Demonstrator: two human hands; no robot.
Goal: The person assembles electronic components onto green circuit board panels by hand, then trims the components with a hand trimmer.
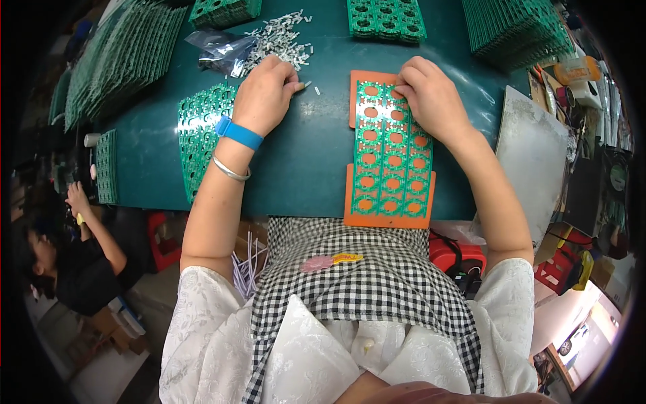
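Observation:
A green circuit board panel (369,159) with rows of round cutouts lies on an orange board (390,221) at the table's near edge. My right hand (434,97) is closed over the panel's upper right part, thumb and fingertips pinched together; whatever they hold is too small to make out. To the left, my left hand (269,94) pinches a small whitish part (307,84) between thumb and finger. One loose part of the same kind (317,91) lies just right of it. Beyond the left hand spreads a pile of small whitish parts (282,37).
Another green panel (192,151) lies beside my left forearm. Stacks of green panels stand at the far left (128,60), far middle (387,19) and far right (515,30). A plastic bag (225,50) touches the pile. A grey plate (531,158) sits at right. Another person (81,256) is at left.

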